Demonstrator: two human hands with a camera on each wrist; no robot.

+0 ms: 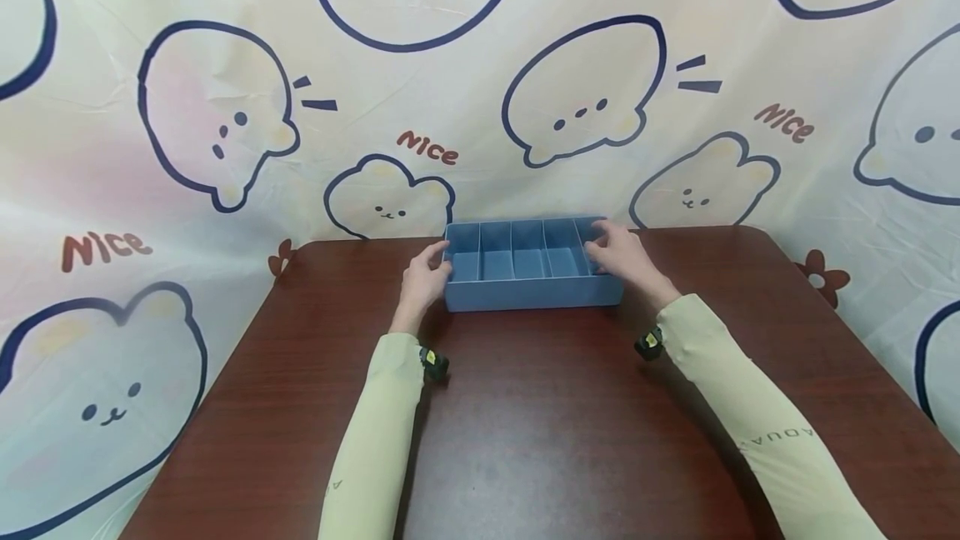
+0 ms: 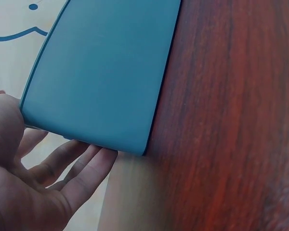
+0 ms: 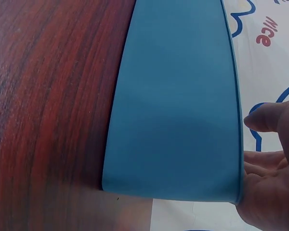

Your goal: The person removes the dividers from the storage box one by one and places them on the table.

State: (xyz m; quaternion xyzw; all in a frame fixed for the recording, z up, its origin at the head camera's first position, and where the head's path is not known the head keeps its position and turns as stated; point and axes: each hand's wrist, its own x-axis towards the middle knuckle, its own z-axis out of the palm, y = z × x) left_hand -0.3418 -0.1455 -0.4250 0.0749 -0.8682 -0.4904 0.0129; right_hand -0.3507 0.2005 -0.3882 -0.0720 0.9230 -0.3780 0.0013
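A blue divided box [image 1: 532, 294], a row of open compartments along its length, stands at the far side of the table. Against its left end rests my left hand [image 1: 422, 282]; in the left wrist view its fairly straight fingers [image 2: 89, 180] touch that end wall. At the other end is my right hand [image 1: 628, 258], thumb and forefinger reaching over the rim by the rightmost compartment. The right wrist view shows the right thumb [image 3: 265, 118] lifted off the box, the other fingers partly hidden behind the end wall.
The brown wooden table [image 1: 517, 423] ends just behind the box at a cloth backdrop [image 1: 480, 107] printed with cartoon bears. The cloth also hangs along both sides. Each wrist carries a small dark camera [image 1: 434, 363] over a pale sleeve.
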